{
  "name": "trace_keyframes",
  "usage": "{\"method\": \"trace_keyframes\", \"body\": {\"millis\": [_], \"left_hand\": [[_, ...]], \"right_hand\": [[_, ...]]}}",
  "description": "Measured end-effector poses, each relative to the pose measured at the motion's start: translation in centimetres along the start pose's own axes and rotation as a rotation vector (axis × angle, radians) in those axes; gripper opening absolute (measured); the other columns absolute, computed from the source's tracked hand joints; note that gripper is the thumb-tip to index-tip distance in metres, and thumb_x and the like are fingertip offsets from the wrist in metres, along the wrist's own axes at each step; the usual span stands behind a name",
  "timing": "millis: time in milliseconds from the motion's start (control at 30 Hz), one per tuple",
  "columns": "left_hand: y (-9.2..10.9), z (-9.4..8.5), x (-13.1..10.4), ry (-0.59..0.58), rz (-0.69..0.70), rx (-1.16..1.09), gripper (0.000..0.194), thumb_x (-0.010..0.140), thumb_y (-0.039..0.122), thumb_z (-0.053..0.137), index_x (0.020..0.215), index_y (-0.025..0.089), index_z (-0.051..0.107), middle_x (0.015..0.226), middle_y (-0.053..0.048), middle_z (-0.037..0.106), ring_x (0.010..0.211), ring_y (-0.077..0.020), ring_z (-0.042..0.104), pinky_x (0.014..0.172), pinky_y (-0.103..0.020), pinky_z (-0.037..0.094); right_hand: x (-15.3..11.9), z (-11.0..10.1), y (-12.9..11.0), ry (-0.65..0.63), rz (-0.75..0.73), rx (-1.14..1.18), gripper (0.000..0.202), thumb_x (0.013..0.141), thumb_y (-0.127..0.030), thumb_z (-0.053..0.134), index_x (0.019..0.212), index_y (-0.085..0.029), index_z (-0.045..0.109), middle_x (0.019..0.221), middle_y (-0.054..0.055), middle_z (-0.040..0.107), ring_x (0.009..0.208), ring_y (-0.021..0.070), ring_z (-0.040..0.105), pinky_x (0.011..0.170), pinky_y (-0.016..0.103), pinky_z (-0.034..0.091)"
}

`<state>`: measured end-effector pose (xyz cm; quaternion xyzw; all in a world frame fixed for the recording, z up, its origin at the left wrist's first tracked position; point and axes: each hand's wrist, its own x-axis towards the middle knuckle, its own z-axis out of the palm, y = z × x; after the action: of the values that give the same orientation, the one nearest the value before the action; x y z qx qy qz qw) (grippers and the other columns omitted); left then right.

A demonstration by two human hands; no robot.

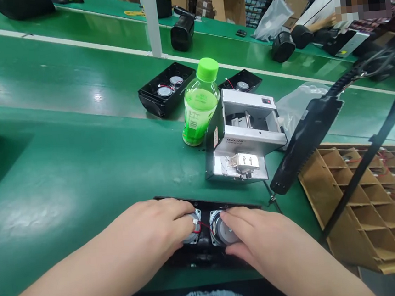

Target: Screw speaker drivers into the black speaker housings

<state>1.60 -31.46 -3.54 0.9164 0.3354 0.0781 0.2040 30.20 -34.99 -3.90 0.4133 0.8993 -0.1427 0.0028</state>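
A black speaker housing [208, 255] lies on the green bench right in front of me, its open side up. Two round speaker drivers with square metal frames sit in it, joined by a thin red wire. My left hand [156, 225] grips the left driver [196, 215], fingers curled around it and partly covering it. On the right driver [222, 232], my right hand [257, 235] has its fingers and thumb closed around the grey magnet. Above the housing hangs a black electric screwdriver [304, 148], tip down. A silver screw feeder [248, 139] stands behind the right hand.
A green-capped drink bottle [199, 106] stands beside the feeder. Behind are two more housings [151, 99] with drivers. On the right, a divided cardboard box [343, 227] holds wired parts. A grey post [151, 23] rises from the bench. A co-worker's arm [323, 22] shows at the far right.
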Motion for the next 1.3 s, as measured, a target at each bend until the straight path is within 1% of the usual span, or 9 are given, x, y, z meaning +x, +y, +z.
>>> {"method": "trace_keyframes", "body": {"millis": [300, 400, 533, 700, 833, 933, 1033, 1200, 1300], "left_hand": [[0.1, 0.2, -0.1, 0.027, 0.001, -0.021, 0.029, 0.097, 0.007, 0.070, 0.117, 0.027, 0.075, 0.124, 0.000, 0.081, 0.103, -0.0240, 0.080, 0.087, -0.037, 0.061], [-0.2, 0.2, -0.1, 0.037, 0.025, -0.003, 0.025, 0.100, 0.011, 0.068, 0.119, 0.026, 0.076, 0.124, -0.002, 0.082, 0.102, -0.0242, 0.081, 0.085, -0.036, 0.062], [-0.4, -0.1, -0.1, 0.051, 0.075, -0.004, 0.021, 0.099, 0.012, 0.068, 0.114, 0.024, 0.077, 0.125, -0.003, 0.083, 0.103, -0.0250, 0.082, 0.082, -0.036, 0.064], [-0.6, -0.1, -0.1, 0.005, 0.061, 0.004, 0.036, 0.088, 0.008, 0.081, 0.118, 0.027, 0.076, 0.128, 0.000, 0.082, 0.109, -0.0269, 0.082, 0.087, -0.038, 0.065], [-0.9, 0.2, -0.1, -0.020, 0.041, -0.003, 0.035, 0.090, 0.010, 0.082, 0.119, 0.028, 0.075, 0.129, 0.001, 0.082, 0.110, -0.0268, 0.082, 0.087, -0.038, 0.065], [-1.1, 0.4, -0.2, -0.021, 0.029, -0.017, 0.033, 0.093, 0.012, 0.081, 0.121, 0.029, 0.075, 0.131, 0.002, 0.081, 0.113, -0.0265, 0.081, 0.090, -0.038, 0.064], [-1.1, 0.4, -0.3, -0.017, 0.028, -0.034, 0.031, 0.096, 0.014, 0.079, 0.123, 0.029, 0.074, 0.133, 0.002, 0.081, 0.115, -0.0259, 0.081, 0.092, -0.038, 0.063], [-1.1, 0.5, -0.4, 0.029, 0.043, -0.036, 0.032, 0.095, 0.016, 0.081, 0.123, 0.029, 0.074, 0.131, 0.002, 0.082, 0.116, -0.0253, 0.081, 0.093, -0.036, 0.062], [-1.3, 0.6, -0.5, 0.044, 0.053, -0.031, 0.033, 0.095, 0.018, 0.082, 0.125, 0.029, 0.074, 0.132, 0.002, 0.082, 0.116, -0.0257, 0.081, 0.092, -0.035, 0.062]], "right_hand": [[-0.4, -1.3, 0.5, 0.085, -0.056, 0.019, 0.056, 0.084, -0.032, 0.093, 0.132, -0.018, 0.068, 0.121, 0.013, 0.081, 0.097, 0.0339, 0.080, 0.075, 0.053, 0.075], [-1.7, -2.0, 1.8, 0.475, 0.102, 0.114, 0.036, 0.101, -0.032, 0.074, 0.136, -0.030, 0.069, 0.120, 0.008, 0.079, 0.101, 0.0274, 0.077, 0.083, 0.046, 0.070], [-1.6, -1.6, 4.7, 1.067, 0.507, 0.041, 0.067, 0.094, -0.035, 0.076, 0.157, -0.020, 0.060, 0.143, 0.019, 0.064, 0.128, 0.0405, 0.064, 0.110, 0.066, 0.054], [0.6, -0.6, 8.6, 1.028, 0.599, 0.463, 0.074, 0.103, -0.047, 0.065, 0.169, -0.027, 0.038, 0.152, 0.016, 0.066, 0.133, 0.0343, 0.069, 0.117, 0.065, 0.055], [1.5, -0.2, 10.7, 1.029, 0.609, 0.752, 0.057, 0.099, -0.063, 0.070, 0.141, -0.026, 0.061, 0.108, 0.006, 0.077, 0.093, 0.0242, 0.078, 0.086, 0.045, 0.068], [1.5, -0.4, 11.0, 1.104, 0.594, 0.889, 0.054, 0.096, -0.077, 0.065, 0.111, -0.025, 0.063, 0.073, -0.003, 0.065, 0.059, 0.0158, 0.063, 0.055, 0.029, 0.056], [0.7, -1.5, 10.4, 1.210, 0.542, 0.986, 0.066, 0.098, -0.087, 0.045, 0.093, -0.024, 0.061, 0.063, -0.002, 0.060, 0.053, 0.0139, 0.054, 0.050, 0.026, 0.048], [-1.3, -3.8, 8.7, 1.285, 0.450, 1.138, 0.067, 0.085, -0.083, 0.068, 0.128, -0.031, 0.065, 0.070, -0.002, 0.063, 0.062, 0.0195, 0.059, 0.058, 0.034, 0.059], [-1.7, -4.4, 7.8, 1.246, 0.491, 1.207, 0.074, 0.081, -0.090, 0.066, 0.120, -0.026, 0.069, 0.071, -0.001, 0.060, 0.052, 0.0175, 0.052, 0.044, 0.032, 0.049]]}}
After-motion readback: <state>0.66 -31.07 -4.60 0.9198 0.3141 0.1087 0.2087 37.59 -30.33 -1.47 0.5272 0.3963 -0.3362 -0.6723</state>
